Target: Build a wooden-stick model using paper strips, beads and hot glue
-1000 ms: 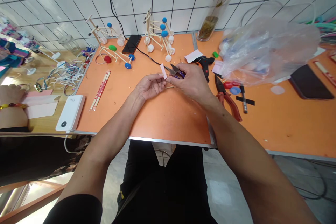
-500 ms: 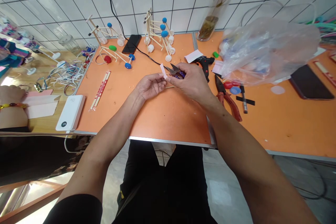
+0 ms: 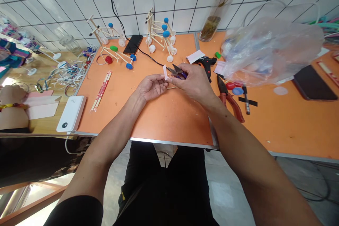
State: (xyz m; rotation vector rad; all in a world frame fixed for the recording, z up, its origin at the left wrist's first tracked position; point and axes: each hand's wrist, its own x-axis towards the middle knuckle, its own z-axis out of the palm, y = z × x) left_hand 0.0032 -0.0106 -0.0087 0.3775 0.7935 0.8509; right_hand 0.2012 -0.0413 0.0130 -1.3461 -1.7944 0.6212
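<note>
A small strip of pale pink paper (image 3: 165, 72) stands up between the fingertips of my left hand (image 3: 153, 86). My right hand (image 3: 194, 82) grips a pair of small scissors (image 3: 178, 72) with purple handles, their dark blades parted and pointing left just beside the paper. The right thumb tip meets the paper's lower end. Below the hands a thin wooden stick (image 3: 171, 88) is partly hidden by the fingers. Behind my right hand lie a larger piece of pale paper (image 3: 195, 57) and a black-and-orange glue gun (image 3: 208, 64).
Stick models with coloured caps (image 3: 159, 35) stand by the tiled wall, near a phone (image 3: 133, 44). Red-handled pliers (image 3: 230, 100), a marker (image 3: 246, 100) and a plastic bag (image 3: 272, 49) are at right. Wrapped chopsticks (image 3: 101, 91) and a power bank (image 3: 71, 113) lie left, beside another person's arm (image 3: 12, 104).
The paper strip has tilted slightly more upright and shifted a little right. Both my hands and the scissors stay almost where they were.
</note>
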